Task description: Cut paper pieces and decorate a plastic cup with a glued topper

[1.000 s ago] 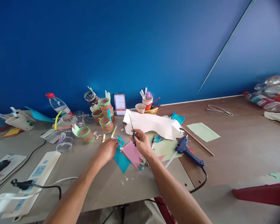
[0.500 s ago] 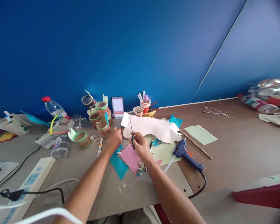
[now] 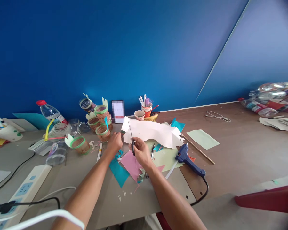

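Scissors [image 3: 131, 138] are clamped in the right hand [image 3: 140, 152], blades aimed at 11 o'clock. The white paper [image 3: 156, 131] is spread at 1 o'clock from that grip, its long axis running 9 to 3. The paper's left corner is met by the left hand [image 3: 115, 142], the closer one. Whether anything's actually pinched there can't be told, tbh.

On the table [image 3: 230, 159], the left hand [image 3: 115, 143] sits just left of the right hand [image 3: 140, 151], which holds the scissors [image 3: 131, 137] pointing up. Behind both lies a paper sheet [image 3: 153, 132], with a pen cup [image 3: 146, 108] behind it. A glue gun [image 3: 188, 156] lies to the right, with a stick [image 3: 198, 148] beyond it. A bottle [image 3: 50, 111] stands far left, and a power strip [image 3: 26, 188] lies at the near left.
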{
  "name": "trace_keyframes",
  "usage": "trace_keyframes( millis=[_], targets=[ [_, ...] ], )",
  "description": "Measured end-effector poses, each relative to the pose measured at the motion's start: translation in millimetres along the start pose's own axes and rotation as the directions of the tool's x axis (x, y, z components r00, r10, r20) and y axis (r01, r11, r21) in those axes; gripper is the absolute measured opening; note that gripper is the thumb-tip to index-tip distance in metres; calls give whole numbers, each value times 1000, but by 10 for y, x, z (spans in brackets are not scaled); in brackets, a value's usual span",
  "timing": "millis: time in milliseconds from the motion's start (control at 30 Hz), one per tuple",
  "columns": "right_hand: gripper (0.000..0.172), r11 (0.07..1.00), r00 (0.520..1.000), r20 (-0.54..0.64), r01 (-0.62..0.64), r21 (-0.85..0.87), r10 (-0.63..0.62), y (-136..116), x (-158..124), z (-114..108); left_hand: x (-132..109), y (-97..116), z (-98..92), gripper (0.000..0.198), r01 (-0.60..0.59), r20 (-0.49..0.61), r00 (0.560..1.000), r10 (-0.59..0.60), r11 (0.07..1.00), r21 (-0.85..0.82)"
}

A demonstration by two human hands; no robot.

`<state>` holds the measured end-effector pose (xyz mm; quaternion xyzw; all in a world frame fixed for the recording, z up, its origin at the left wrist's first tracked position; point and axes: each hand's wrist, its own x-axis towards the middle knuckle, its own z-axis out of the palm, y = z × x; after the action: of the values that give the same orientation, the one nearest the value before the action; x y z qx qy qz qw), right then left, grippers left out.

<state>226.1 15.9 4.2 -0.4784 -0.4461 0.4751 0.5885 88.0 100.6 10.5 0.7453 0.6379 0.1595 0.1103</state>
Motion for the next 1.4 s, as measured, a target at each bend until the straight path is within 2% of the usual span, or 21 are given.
trace_keyframes(
  millis=[133,233,267,300,333,367,400,467,567,700,833,967,1100,1267,1400],
  targets=[
    [31,999,1000,14,-7,48,7,-14,-4,12,-159,-1,-140,4,-14,-11,1000,12,984,-179],
    [31,998,998,58,-12,66,8,-66,-42,32,-374,-2,-311,12,32,41,999,-17,921,-388],
    [30,999,998,68,-6,44,3,-86,-61,39,-458,1,-372,16,125,129,990,-54,751,-649],
    [29,1000,997,75,6,9,-7,-105,-82,48,-543,5,-429,21,216,216,974,-62,518,-827],
    [28,999,997,80,25,-30,-22,-120,-103,57,-623,9,-479,26,283,276,959,-68,305,-909],
    [27,997,995,88,44,-67,-39,-130,-124,66,-695,12,-519,28,322,315,946,-73,141,-936],
    [26,993,994,100,63,-96,-54,-134,-143,76,-755,12,-545,29,348,345,935,-81,28,-937],
    [25,987,988,133,93,-127,-76,-123,-174,97,-834,-2,-559,26,370,383,920,-88,-129,-920],
    [24,975,978,176,139,-172,-108,-71,-200,126,-873,-55,-504,20,370,403,910,-97,-248,-895],
    [21,946,964,213,213,-245,-162,2,-209,151,-877,-137,-406,15,353,400,912,-92,-320,-879],
    [23,943,963,236,195,-269,-132,18,-213,159,-880,-187,-353,19,341,400,909,-121,-339,-877],
    [24,923,964,244,188,-337,-108,20,-229,173,-876,-214,-341,26,302,357,920,-164,-284,-910],
    [25,879,948,297,236,-414,-115,66,-263,204,-891,-224,-348,38,264,306,927,-215,-203,-943],
    [31,815,933,347,274,-510,-96,95,-317,236,-917,-230,-321,39,209,226,942,-247,-92,-974],
    [31,781,932,348,288,-554,-98,73,-340,249,-913,-233,-292,40,202,213,937,-277,-67,-977]
  ],
)
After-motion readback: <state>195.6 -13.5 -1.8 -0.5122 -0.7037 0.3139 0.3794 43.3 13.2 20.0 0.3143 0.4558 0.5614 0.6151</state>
